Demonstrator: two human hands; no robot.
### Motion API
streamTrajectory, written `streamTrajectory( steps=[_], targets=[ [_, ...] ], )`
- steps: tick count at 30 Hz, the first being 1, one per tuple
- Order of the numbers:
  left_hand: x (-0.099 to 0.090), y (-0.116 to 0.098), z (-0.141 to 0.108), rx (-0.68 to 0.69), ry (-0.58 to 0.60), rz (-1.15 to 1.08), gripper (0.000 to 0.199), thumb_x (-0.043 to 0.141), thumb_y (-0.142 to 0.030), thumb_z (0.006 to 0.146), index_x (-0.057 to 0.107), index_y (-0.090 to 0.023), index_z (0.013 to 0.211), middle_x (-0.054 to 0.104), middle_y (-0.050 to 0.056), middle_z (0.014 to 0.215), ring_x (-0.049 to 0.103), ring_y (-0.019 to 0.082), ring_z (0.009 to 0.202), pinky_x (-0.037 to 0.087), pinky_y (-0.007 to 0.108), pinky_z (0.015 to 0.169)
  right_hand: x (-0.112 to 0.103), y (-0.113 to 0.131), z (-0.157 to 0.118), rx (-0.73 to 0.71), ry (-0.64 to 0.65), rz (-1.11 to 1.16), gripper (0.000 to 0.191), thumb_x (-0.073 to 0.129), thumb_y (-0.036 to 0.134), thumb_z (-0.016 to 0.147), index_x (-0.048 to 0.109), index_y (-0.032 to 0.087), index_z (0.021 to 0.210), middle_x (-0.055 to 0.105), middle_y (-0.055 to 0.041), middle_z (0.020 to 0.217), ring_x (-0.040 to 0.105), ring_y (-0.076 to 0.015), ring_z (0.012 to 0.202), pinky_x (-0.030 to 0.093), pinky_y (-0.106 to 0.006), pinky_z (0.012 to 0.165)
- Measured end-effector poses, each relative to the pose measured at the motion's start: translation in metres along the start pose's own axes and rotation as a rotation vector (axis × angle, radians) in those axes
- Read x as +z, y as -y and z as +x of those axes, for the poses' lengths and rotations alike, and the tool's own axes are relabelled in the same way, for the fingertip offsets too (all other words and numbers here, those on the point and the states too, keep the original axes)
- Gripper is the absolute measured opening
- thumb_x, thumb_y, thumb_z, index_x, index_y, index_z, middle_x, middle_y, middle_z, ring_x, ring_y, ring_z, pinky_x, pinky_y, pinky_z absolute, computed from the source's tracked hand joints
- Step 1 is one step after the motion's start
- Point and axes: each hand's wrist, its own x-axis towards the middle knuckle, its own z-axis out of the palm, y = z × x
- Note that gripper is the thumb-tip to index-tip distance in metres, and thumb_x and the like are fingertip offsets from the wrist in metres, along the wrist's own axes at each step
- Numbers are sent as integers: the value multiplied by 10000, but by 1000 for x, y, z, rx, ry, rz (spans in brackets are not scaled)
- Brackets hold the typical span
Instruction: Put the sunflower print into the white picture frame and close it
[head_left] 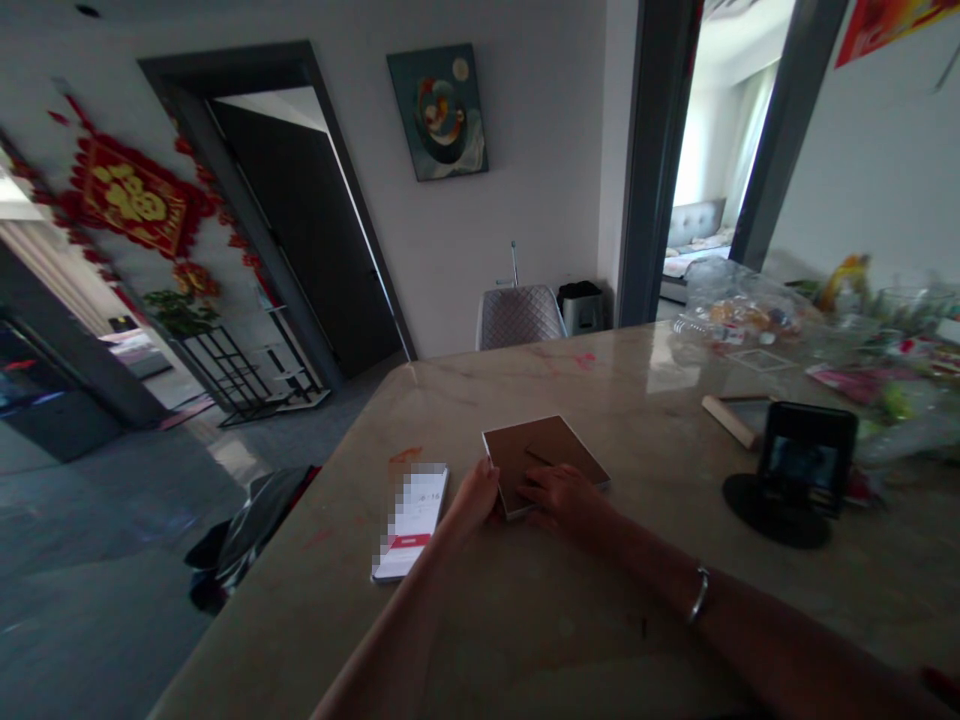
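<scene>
A flat brown board with a pale rim (555, 440) lies on the marble-look table (525, 620). My left hand (477, 492) grips its left edge, fingers closed against the side. Over the board's lower middle rests my right hand (562, 497), its fingers bent; a thin dark stick (538, 455) shows just beyond the fingertips. Whether those fingers pinch the stick is too small to tell. Left of my left hand lies a phone (412, 525) with a lit screen.
A dark stand with a screen (806, 465) is at the right, beside a wooden-edged frame (731, 422). Plastic bags (750, 300) and clutter fill the far right. A padded chair (521, 315) stands past the far edge. A small dark piece (643, 628) lies nearer me.
</scene>
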Motion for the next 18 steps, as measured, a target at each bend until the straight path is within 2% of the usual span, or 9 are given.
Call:
streamTrajectory(
  steps=[2, 6, 9, 18],
  targets=[
    [-3, -3, -1, 49, -6, 105, 289, 322, -236, 826, 509, -137, 1023, 555, -4, 577, 481, 87, 401, 334, 154, 355, -1, 1, 1, -25, -5, 41, 340, 550, 313, 777, 588, 206, 1098, 576, -97, 1124, 540, -212, 996, 419, -360, 845],
    [-7, -8, -4, 150, -38, 225, 300, 312, -210, 825, 563, -145, 976, 608, 35, 695, 534, 97, 503, 335, 147, 390, -4, -2, 3, -67, 7, 132, 300, 510, 304, 801, 618, 197, 1060, 601, -92, 1098, 554, -197, 962, 430, -337, 833],
    [-8, -8, -4, 170, -76, 261, 308, 329, -190, 819, 582, -155, 993, 634, 50, 745, 569, 117, 608, 372, 159, 462, -5, -5, 2, -69, 1, 158, 302, 518, 304, 793, 623, 200, 1057, 592, -95, 1125, 547, -199, 976, 424, -343, 841],
    [-8, -4, -2, 269, -68, 325, 325, 307, -188, 831, 596, -154, 976, 657, 78, 921, 593, 148, 805, 422, 225, 679, -4, -6, 2, -86, 21, 163, 329, 502, 350, 804, 616, 202, 1074, 596, -83, 1119, 534, -210, 990, 418, -352, 848]
  ],
)
